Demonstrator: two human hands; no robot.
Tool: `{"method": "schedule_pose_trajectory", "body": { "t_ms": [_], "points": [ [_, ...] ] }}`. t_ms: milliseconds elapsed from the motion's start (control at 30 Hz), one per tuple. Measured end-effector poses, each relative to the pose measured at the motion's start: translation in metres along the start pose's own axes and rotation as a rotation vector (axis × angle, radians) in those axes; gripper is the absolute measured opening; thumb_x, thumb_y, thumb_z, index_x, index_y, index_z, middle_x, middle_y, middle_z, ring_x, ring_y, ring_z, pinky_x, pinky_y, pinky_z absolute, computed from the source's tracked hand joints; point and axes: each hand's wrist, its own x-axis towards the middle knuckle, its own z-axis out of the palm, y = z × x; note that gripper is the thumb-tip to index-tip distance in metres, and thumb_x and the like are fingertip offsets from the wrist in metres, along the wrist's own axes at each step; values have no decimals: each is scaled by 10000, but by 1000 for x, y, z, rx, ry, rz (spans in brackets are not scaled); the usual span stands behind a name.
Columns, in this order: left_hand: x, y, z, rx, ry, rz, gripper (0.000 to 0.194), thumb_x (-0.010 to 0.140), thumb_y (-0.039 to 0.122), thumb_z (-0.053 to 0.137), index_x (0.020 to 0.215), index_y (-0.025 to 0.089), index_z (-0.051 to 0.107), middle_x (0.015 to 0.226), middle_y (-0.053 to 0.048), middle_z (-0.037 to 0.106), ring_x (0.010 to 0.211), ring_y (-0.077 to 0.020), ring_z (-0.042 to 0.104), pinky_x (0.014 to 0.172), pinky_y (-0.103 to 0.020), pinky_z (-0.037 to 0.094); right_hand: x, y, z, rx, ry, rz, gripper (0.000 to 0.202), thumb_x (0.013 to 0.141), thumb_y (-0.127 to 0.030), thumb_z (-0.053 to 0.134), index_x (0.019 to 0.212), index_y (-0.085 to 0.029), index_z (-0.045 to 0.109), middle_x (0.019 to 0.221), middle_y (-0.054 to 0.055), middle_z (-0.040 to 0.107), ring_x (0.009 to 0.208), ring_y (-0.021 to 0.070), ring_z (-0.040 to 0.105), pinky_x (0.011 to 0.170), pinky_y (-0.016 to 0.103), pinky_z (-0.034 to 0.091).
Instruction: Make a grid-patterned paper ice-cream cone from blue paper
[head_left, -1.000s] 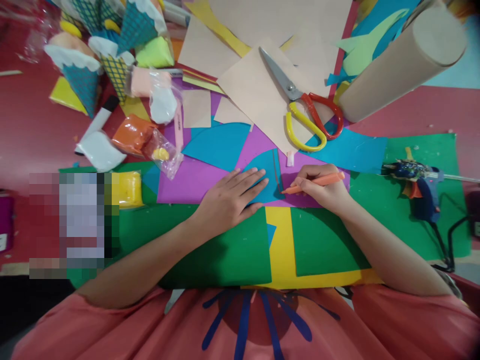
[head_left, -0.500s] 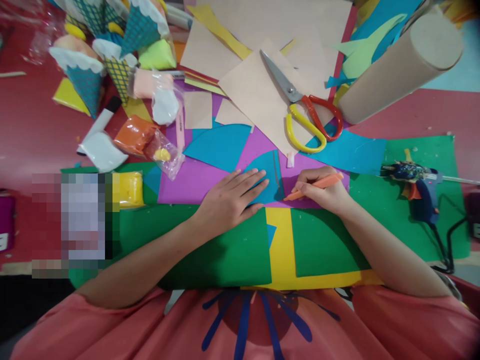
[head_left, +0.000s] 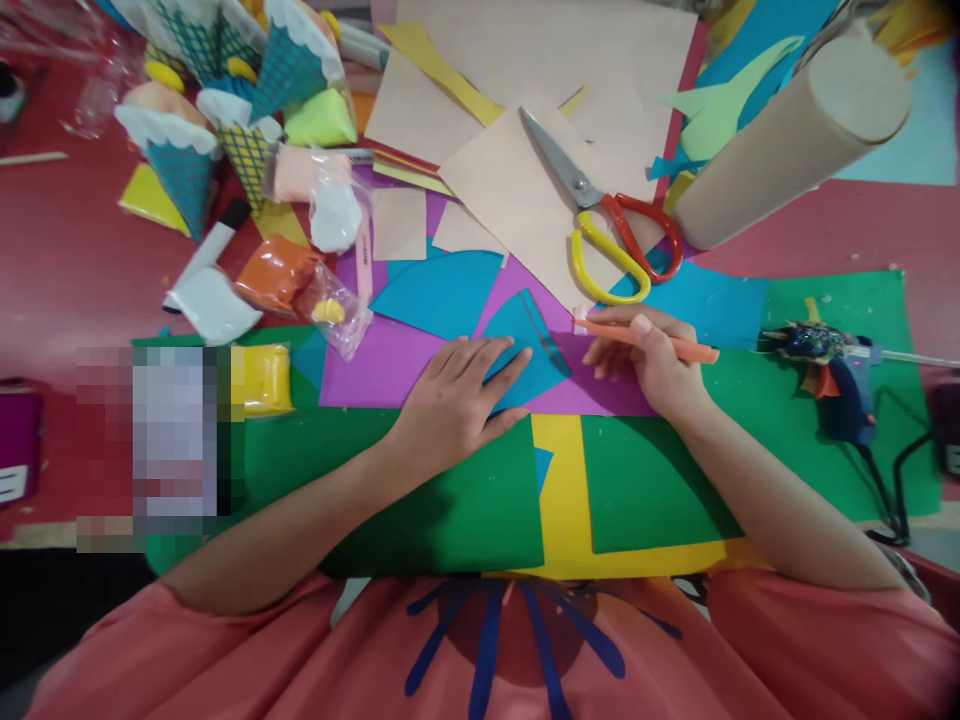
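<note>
My left hand [head_left: 461, 395] lies flat with spread fingers on a blue fan-shaped piece [head_left: 525, 345], which rests on purple sheet [head_left: 375, 365] and has a dark line near its right edge. Between the thumb and fingers of my right hand [head_left: 664, 365] is an orange marker [head_left: 694, 350]. Its tip points left, to the right of the blue piece, near a small whitish bit [head_left: 580, 318]. Another blue piece [head_left: 442, 290] lies behind my left hand.
Scissors [head_left: 581, 190] with red and yellow handles lie on beige sheets [head_left: 487, 165]. A beige roll [head_left: 795, 140] and a glue gun [head_left: 847, 380] are at right. Decorated cones [head_left: 180, 180] and clay packets [head_left: 274, 275] sit at left. Green sheets [head_left: 450, 510] lie in front.
My right hand has lifted the marker back from the blue piece's lower right corner, its fingers looser. The blue piece has turned, its upper tip now further left. My left hand remains on it.
</note>
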Motion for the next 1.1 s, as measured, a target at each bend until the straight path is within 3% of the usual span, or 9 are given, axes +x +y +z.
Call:
{"method": "schedule_pose_trajectory", "body": {
  "t_ms": [133,267,367,533,1100],
  "points": [
    [0,1,0,-43,-9,131,501,1002,434,396,1395,142,502,1454,-168,491,1353,-312,460,1106,-484,391,-4,1,0,-59,-75,-41,417,880,-580,559,1018,-221,722,765,23,736,594,131,677,538,258,534],
    [-1,3,-2,-93,-40,288,436,1008,378,412,1340,133,554,1410,-130,556,1306,-255,522,1097,-409,421,-3,4,-1,-7,2,-66,491,877,-661,486,949,-218,684,651,-3,667,495,110,596,481,252,488],
    [0,4,-3,-95,-48,267,407,1002,351,438,1320,137,575,1416,-132,550,1322,-247,508,1107,-399,413,0,4,-1,-50,44,-32,407,852,-591,588,792,-195,661,599,-21,618,447,80,541,434,223,429],
    [0,5,-4,-88,-39,253,405,989,365,468,1318,158,581,1409,-146,553,1285,-264,543,1066,-421,446,0,1,0,-127,46,-45,241,821,-404,696,756,-181,632,616,-23,651,478,86,592,474,219,471],
    [1,6,-5,-87,-39,239,392,994,360,458,1304,158,588,1388,-141,572,1278,-262,546,1048,-417,457,-1,2,-1,-274,27,-68,208,869,-305,644,712,-168,643,595,-20,642,508,84,596,495,218,444]
  ]
}}
